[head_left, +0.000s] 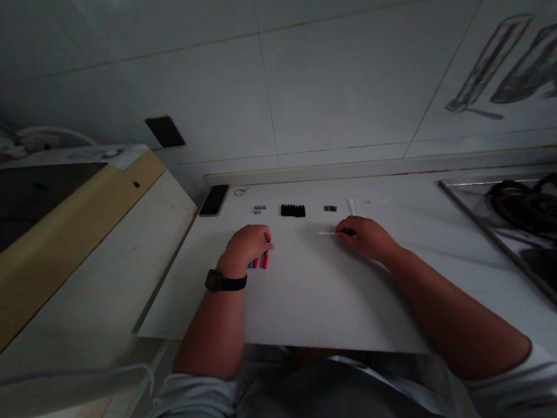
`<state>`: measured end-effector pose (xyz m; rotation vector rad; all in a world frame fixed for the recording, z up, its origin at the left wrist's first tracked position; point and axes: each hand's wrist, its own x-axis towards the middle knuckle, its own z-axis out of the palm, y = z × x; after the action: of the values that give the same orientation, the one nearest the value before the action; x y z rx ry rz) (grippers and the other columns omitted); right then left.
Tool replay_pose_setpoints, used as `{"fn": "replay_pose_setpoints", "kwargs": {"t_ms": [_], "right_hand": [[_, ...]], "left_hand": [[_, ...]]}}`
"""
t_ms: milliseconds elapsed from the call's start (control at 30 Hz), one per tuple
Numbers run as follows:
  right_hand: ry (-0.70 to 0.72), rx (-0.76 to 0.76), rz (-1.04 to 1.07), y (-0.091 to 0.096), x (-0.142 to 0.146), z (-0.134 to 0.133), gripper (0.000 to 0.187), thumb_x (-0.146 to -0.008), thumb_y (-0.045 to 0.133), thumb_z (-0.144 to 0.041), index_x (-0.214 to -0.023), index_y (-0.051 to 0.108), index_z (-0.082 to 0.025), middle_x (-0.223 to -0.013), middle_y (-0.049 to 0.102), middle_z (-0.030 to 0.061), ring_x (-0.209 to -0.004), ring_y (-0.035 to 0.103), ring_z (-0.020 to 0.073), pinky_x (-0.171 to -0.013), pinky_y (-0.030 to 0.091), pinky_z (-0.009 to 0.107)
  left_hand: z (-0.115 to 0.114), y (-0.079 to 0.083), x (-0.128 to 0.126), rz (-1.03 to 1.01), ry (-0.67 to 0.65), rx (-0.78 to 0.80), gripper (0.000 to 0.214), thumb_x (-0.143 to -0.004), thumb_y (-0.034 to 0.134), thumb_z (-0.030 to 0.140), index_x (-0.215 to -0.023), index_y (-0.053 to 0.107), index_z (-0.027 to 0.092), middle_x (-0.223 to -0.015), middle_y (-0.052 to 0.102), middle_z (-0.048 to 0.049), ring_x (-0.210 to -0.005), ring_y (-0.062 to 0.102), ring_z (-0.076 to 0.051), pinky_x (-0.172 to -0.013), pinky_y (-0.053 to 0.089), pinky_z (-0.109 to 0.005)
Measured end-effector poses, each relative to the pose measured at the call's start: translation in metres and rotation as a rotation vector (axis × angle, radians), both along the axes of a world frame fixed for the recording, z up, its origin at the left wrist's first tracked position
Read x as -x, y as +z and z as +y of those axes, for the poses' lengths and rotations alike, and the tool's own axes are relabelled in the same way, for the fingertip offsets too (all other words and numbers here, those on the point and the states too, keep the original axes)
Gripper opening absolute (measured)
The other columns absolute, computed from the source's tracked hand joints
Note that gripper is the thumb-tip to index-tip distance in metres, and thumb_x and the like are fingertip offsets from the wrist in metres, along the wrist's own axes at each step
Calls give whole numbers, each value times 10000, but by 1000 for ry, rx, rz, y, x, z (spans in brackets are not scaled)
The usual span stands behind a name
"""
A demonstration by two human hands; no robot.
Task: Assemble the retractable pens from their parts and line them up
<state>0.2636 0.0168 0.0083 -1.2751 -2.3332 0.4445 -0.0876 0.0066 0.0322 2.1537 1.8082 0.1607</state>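
Observation:
My left hand [250,244], with a black watch on its wrist, is over the left part of the white counter. Its thumb and fingers are pinched together, and what they hold, if anything, is hidden. Just below the fingertips is a small red cylindrical piece [265,261] with a dark end. Beside it, partly covered by the hand, lie another red piece [255,264] and a blue one [250,264]. My right hand [364,234] is closed on a thin white rod [327,233] that points left. A small black part [349,232] shows at its fingers.
Along the back of the counter [309,299] lie a phone [214,201], a thin loop [240,192], small metallic pieces [259,208], a row of black ribbed pieces [293,211], small dark pieces [330,208] and clear strips [353,206]. A gas stove [537,226] stands right.

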Motion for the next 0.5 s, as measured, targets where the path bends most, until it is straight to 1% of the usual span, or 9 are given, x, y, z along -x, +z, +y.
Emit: {"fn": "replay_pose_setpoints", "kwargs": {"t_ms": [167,267,333,433,500], "right_hand": [[41,17,236,4,5,-3,207,-942,609,-367,-922,760,-227,-964,704,82,-836,665,198,-788,538,330],[32,78,339,4,8,-4,223,-929,635,-425,-909,756,-239,-945,699,73,-831,658,202,-777,535,341],[2,151,405,2,11,-4,240,-913,656,-466,-901,737,-241,-907,698,60,-801,645,200,-755,518,346],[-30,294,553,0,19,-5,281,-891,682,-519,-887,676,-238,-822,667,24,-741,606,178,-715,486,331],[-33,407,701,-1,25,-7,323,-871,705,-554,-877,632,-239,-791,641,2,-726,594,165,-697,481,313]], "left_hand": [[1,-5,7,-24,38,-12,97,-773,818,242,-821,735,232,-742,727,-6,-644,617,-167,-617,390,-279],[0,-3,13,-14,40,-18,111,-761,827,231,-838,746,232,-757,724,-14,-668,624,-183,-639,408,-290],[0,1,15,-36,39,-32,134,-768,820,230,-883,753,232,-768,723,-14,-685,630,-187,-649,419,-291],[-2,8,4,-183,4,-118,157,-829,786,276,-973,745,230,-811,722,-14,-714,638,-179,-665,442,-290],[-6,10,-14,-336,-52,-199,174,-876,759,330,-1014,732,228,-870,726,-20,-749,645,-171,-696,474,-291]]}}
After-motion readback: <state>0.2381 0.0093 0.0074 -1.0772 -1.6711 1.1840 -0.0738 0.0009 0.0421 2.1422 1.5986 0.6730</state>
